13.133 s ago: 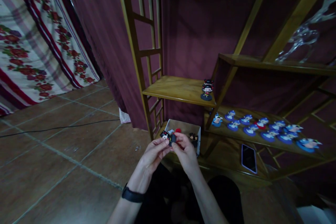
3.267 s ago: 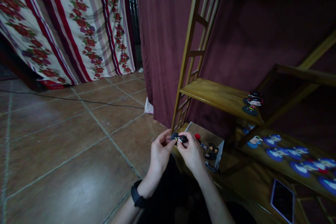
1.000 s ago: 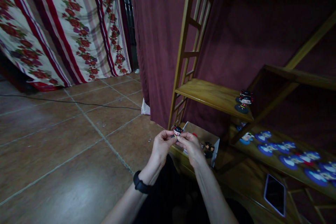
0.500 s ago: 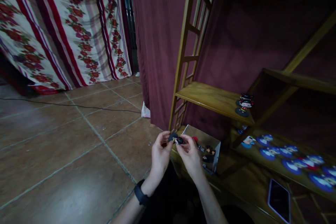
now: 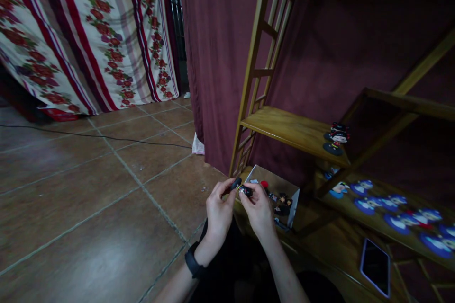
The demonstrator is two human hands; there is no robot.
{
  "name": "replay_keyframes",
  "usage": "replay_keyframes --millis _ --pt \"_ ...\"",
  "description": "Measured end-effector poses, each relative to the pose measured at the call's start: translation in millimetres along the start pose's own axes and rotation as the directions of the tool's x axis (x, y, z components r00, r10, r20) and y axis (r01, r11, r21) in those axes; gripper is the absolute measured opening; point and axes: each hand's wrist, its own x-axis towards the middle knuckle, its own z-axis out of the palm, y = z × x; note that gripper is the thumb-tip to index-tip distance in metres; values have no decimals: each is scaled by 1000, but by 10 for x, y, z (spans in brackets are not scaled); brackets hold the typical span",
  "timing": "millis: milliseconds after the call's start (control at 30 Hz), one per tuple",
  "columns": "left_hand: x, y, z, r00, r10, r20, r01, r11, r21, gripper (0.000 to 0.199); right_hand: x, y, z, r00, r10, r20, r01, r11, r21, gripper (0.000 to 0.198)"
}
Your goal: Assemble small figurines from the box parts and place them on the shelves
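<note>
A small black-haired figurine [image 5: 245, 191] lies sideways between my two hands. My left hand [image 5: 219, 206], with a dark band on its wrist, pinches the figurine's round black base. The fingers of my right hand [image 5: 258, 206] are closed on its head end. Just behind my right hand stands an open box [image 5: 295, 194] holding several small dark figurines and a red round piece. On the shelf [image 5: 284, 128] above, similar figurines [image 5: 337, 138] on black bases stand near the right end.
Several figurines on blue bases [image 5: 398, 221] stand along a lower shelf at the right. A phone [image 5: 376, 267] lies on the wood in front of them. A wooden ladder-like frame [image 5: 254, 71] rises beside the curtain [image 5: 213, 57]. A black cable [image 5: 106, 137] crosses the tiled floor.
The figurine has turned slightly in my hands, its black base now tilted more on edge. Both hands keep their hold. The view has shifted a little.
</note>
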Motion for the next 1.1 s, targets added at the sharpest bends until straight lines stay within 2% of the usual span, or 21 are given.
replay_keyframes --millis 200,267,333,433,567,633,700,833,967,1100 --pt "19 -39 50 996 -85 -2 84 989 -120 24 13 -32 -29 1000 -11 19 12 995 -95 21" --pt "47 -59 78 988 -156 -1 152 965 -215 24 18 -62 -49 999 -19 28 22 991 -136 21" --pt "79 -89 94 965 -262 20 253 905 -343 26 12 -70 -69 998 -22 51 29 990 -137 26" --pt "117 -151 75 885 -449 127 445 731 -517 30 -19 -19 -97 998 18 59 -13 996 -94 41" --pt "136 -221 2 720 -615 323 664 473 -579 31 -61 95 -117 992 105 73 -105 994 -2 41" --pt "139 -230 -26 663 -635 396 720 396 -570 30 -67 124 -113 982 150 116 -159 984 77 40" --pt "142 -226 -44 641 -626 445 744 363 -561 29 -63 128 -102 969 190 157 -215 964 159 40" --pt "143 -204 -63 623 -595 508 769 344 -539 29 -48 101 -64 951 222 213 -278 916 289 42" --pt "131 -199 -78 604 -585 542 785 320 -530 26 -45 90 -37 960 210 188 -265 897 353 44" --pt "118 -172 -93 626 -544 559 774 350 -527 22 -53 93 -47 966 181 182 -235 910 340 42"
